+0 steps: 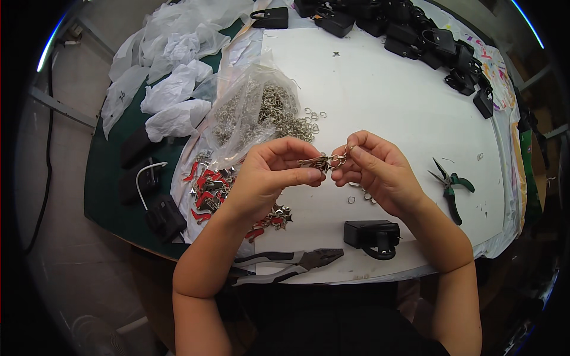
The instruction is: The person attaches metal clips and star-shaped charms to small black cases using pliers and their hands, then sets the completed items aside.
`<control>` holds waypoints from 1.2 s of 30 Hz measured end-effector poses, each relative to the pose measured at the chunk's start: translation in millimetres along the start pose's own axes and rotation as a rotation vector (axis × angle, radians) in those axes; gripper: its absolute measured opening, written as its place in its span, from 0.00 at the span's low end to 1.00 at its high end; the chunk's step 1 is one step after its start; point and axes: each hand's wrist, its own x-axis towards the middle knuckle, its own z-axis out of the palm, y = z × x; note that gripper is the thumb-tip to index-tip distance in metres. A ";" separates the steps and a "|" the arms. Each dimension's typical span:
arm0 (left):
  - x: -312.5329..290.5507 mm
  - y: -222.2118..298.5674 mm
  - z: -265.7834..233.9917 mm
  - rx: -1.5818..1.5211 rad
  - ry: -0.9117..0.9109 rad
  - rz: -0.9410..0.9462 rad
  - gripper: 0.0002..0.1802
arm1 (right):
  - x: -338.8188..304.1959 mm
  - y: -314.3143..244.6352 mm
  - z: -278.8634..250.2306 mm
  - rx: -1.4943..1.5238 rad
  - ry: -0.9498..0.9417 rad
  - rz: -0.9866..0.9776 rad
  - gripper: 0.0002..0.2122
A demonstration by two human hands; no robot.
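Over the white board, my left hand (264, 172) pinches a short silver-coloured metal chain (337, 159) between thumb and fingers. My right hand (386, 169) grips the chain's other end at a ring, thumb against forefinger. Pieces hanging from the chain are partly hidden by the left fingers. Beneath the right hand lie a few loose metal rings (351, 200). Beside my left wrist is a heap of red and silver charms (208, 188). A clear plastic bag (228, 118) spills many metal rings (276, 110) just beyond the left hand.
Grey-handled pliers (320, 258) and a small black handbag (371, 233) lie near the front edge. Green-handled needle-nose pliers (449, 187) rest at right. Many small black bags (404, 47) line the far right edge. White plastic bags (175, 89) and black devices (165, 216) are left.
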 end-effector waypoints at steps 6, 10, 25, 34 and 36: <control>-0.3 1.6 0.0 -0.001 0.002 -0.032 0.12 | 0.2 -1.6 0.0 0.024 -0.011 0.029 0.07; -0.3 -0.1 -0.7 0.003 0.005 0.009 0.12 | 0.5 -2.2 1.8 0.022 -0.019 0.038 0.07; -3.6 2.3 13.0 0.309 0.057 -0.016 0.16 | 0.7 3.3 1.8 -0.232 0.011 -0.040 0.05; -1.8 -7.6 9.4 0.284 0.080 0.143 0.08 | 1.0 5.7 5.6 -0.335 0.033 -0.091 0.05; -0.6 -11.3 6.2 0.438 0.071 0.293 0.07 | 1.7 6.8 4.4 -0.307 0.055 -0.068 0.05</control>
